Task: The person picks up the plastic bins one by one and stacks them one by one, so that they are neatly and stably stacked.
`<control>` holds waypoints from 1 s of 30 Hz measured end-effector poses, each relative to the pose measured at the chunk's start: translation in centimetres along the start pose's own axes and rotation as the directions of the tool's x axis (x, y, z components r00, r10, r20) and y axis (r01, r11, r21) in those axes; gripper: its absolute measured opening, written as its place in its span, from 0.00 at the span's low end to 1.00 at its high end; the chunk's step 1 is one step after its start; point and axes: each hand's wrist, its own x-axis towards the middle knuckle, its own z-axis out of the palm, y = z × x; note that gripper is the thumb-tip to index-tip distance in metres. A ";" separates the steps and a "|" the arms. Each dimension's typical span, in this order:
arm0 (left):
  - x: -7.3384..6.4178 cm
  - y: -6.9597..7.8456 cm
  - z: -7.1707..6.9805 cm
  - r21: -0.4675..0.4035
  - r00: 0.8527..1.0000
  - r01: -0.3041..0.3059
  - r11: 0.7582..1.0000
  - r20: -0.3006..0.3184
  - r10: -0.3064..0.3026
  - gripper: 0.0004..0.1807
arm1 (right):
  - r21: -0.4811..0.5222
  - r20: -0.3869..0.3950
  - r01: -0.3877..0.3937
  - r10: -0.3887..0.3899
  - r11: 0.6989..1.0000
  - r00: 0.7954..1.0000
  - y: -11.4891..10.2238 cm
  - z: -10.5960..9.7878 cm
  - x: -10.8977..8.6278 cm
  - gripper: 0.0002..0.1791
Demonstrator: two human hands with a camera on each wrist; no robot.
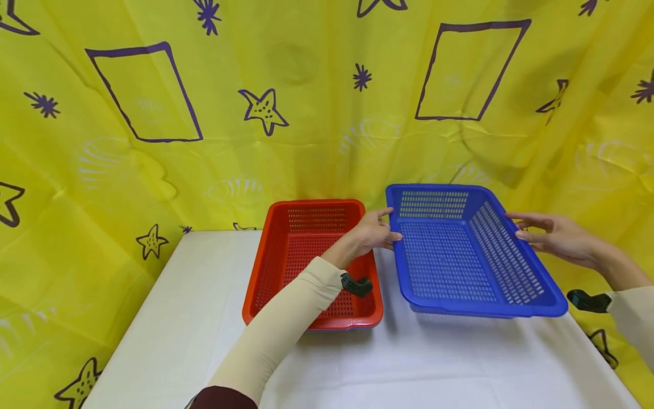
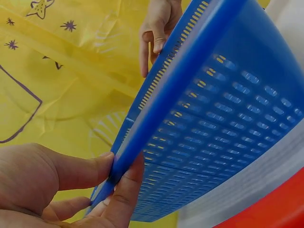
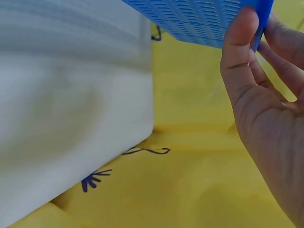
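A blue plastic basket (image 1: 444,261) with slotted walls is held up above the white table, tilted, between both hands. My left hand (image 1: 371,232) pinches its left rim; in the left wrist view the thumb (image 2: 85,168) lies on one side of the rim and fingers on the other. On the opposite side my right hand (image 1: 567,238) grips the right rim, and the right wrist view shows its thumb (image 3: 240,33) against the slotted wall. A red basket (image 1: 265,272) stands on the table to the left, partly hidden beneath my left forearm.
The white-covered table (image 1: 168,318) reaches out on both sides of the baskets. Behind and beside it hangs a yellow curtain (image 1: 306,153) with purple star and frame drawings. The table's right edge drops off below my right hand.
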 end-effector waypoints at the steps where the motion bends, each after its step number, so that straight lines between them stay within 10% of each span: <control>1: -0.1 0.1 -0.2 -0.002 1.000 -0.004 1.000 0.005 0.004 0.46 | 0.012 -0.002 0.003 -0.003 1.000 1.000 -0.2 0.0 0.0 0.29; 30: -4.0 4.6 -3.6 -0.066 0.999 -0.051 0.997 0.002 0.051 0.45 | 0.122 -0.001 0.051 -0.051 0.991 0.999 -5.1 0.5 0.5 0.28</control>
